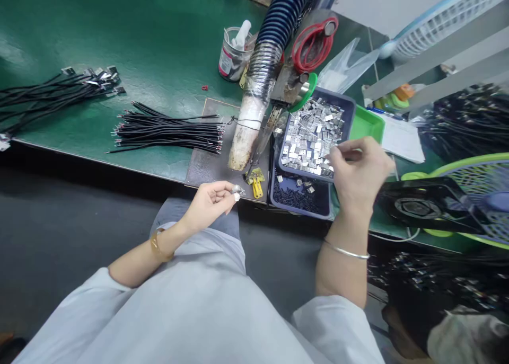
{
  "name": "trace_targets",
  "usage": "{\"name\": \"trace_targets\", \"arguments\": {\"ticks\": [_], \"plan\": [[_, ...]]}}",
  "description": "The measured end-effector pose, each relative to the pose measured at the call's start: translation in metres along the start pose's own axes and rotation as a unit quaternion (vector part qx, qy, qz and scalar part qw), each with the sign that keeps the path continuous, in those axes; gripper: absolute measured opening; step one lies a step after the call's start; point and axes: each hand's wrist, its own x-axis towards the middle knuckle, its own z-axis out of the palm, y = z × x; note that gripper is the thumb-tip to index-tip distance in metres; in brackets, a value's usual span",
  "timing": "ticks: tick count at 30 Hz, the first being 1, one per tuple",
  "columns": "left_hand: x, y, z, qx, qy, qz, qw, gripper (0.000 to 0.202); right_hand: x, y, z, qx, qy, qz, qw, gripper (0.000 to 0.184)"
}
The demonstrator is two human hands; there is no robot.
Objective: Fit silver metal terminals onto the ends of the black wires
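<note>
My left hand [209,202] hovers at the bench's near edge, its fingers pinched on a small silver metal clip [237,189]. My right hand [358,170] reaches over a dark blue tray [350,109] heaped with several shiny metal clips [312,136]; its fingertips are pinched together at the pile, and what they hold is too small to make out. A bundle of black wires [167,131] with stripped ends lies on the green bench to the left of a brown work plate [207,165].
A ribbed extraction hose [266,62] ends over the plate, beside a yellow clip [257,184]. A tin can [233,56], a red cable coil [312,43], and a second wire bundle [55,91] lie farther back. Fans [473,200] and more wires sit at right.
</note>
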Motion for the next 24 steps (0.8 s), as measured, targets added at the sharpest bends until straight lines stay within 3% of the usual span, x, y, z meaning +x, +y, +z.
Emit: {"name": "trace_targets", "arguments": {"ticks": [2, 4, 7, 10, 14, 24], "plan": [[0.000, 0.001, 0.003, 0.001, 0.009, -0.011, 1.000, 0.023, -0.017, -0.019, -0.007, 0.089, 0.083, 0.018, 0.992, 0.019], [0.001, 0.001, 0.005, 0.000, 0.021, -0.013, 1.000, 0.023, -0.041, -0.039, -0.009, 0.211, 0.063, 0.027, 0.975, 0.020], [0.002, 0.002, 0.008, 0.002, 0.033, 0.004, 0.999, 0.024, -0.081, -0.066, 0.001, 0.351, -0.033, 0.035, 0.935, 0.016], [0.002, 0.003, 0.010, 0.014, 0.022, 0.018, 0.999, 0.028, -0.108, -0.082, 0.020, 0.357, -0.038, 0.010, 0.933, 0.011], [0.002, 0.003, 0.012, 0.029, 0.015, 0.028, 0.999, 0.034, -0.119, -0.089, 0.038, 0.349, -0.056, -0.011, 0.935, 0.012], [0.000, -0.007, 0.020, 0.067, 0.053, 0.097, 0.992, 0.018, -0.124, -0.088, 0.042, 0.374, -0.073, -0.004, 0.924, 0.014]]}}
